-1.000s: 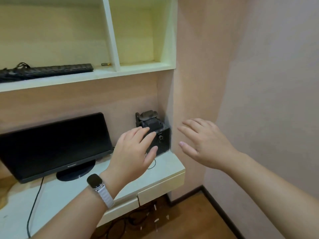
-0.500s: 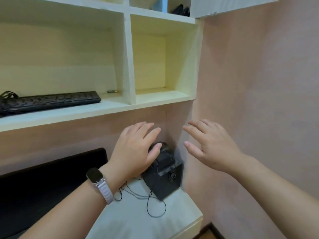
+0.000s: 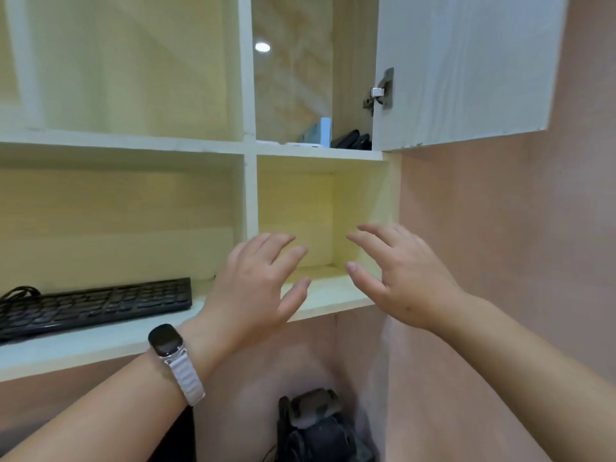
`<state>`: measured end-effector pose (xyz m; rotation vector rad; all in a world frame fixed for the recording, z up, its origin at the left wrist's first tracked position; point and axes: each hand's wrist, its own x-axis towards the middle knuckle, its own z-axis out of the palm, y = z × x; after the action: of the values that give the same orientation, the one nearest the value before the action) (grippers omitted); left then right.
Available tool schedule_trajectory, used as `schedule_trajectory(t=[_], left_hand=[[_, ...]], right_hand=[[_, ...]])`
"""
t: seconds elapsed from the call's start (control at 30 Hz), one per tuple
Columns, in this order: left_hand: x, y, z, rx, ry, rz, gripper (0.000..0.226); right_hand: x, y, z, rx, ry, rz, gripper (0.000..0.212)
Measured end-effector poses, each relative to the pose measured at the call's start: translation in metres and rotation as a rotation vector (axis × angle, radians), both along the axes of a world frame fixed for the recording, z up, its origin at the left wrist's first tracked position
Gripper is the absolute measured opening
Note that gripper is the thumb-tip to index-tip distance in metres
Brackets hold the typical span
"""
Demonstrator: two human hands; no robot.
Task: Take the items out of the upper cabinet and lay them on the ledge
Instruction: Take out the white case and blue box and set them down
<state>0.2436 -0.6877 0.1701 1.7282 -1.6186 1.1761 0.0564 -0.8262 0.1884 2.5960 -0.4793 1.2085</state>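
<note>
The upper cabinet (image 3: 353,78) stands with its white door (image 3: 466,68) swung open at the top right. Inside it on the shelf are a light blue box (image 3: 320,132), a flat white item (image 3: 301,145) and a black item (image 3: 353,140) to the right. My left hand (image 3: 256,281), with a watch on the wrist, and my right hand (image 3: 400,271) are raised side by side in front of the open cubby (image 3: 320,288) below the cabinet. Both hands hold nothing, fingers spread.
A black keyboard (image 3: 96,303) lies on the left shelf. A black device (image 3: 320,425) sits below on the ledge by the pink wall (image 3: 516,261). A dark monitor edge (image 3: 181,438) shows at the bottom.
The view has tilted up from the ledge to the shelves, bringing the open upper cabinet into sight. Both hands have risen from near the black device to the cubby's height.
</note>
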Motion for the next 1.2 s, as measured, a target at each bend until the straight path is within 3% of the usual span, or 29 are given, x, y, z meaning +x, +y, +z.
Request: schedule_trajectory(t=[0.3, 0.43, 0.53, 0.73, 0.93, 1.07, 1.2], left_hand=[[0.01, -0.043, 0.137, -0.097, -0.173, 0.059, 0.05], [0.012, -0.057, 0.183, 0.045, -0.141, 0.051, 0.051], [0.018, -0.069, 0.207, 0.232, -0.036, 0.202, 0.056], [0.023, -0.092, 0.224, 0.448, -0.103, 0.45, 0.055], [0.016, -0.103, 0.225, 0.549, -0.034, 0.536, 0.057], [0.018, -0.106, 0.216, 0.468, 0.005, 0.468, 0.047], [0.026, -0.104, 0.213, 0.351, -0.037, 0.372, 0.054]], right_hand=[[0.042, -0.055, 0.104, -0.25, -0.085, 0.09, 0.058], [0.065, -0.072, 0.144, -0.165, -0.135, 0.206, 0.051], [0.084, -0.089, 0.171, 0.029, -0.121, 0.295, 0.047], [0.122, -0.114, 0.205, 0.217, -0.023, 0.257, 0.049], [0.133, -0.122, 0.209, 0.209, 0.037, 0.208, 0.052], [0.128, -0.121, 0.201, 0.183, -0.068, 0.227, 0.045], [0.116, -0.119, 0.189, 0.117, -0.173, 0.311, 0.043]])
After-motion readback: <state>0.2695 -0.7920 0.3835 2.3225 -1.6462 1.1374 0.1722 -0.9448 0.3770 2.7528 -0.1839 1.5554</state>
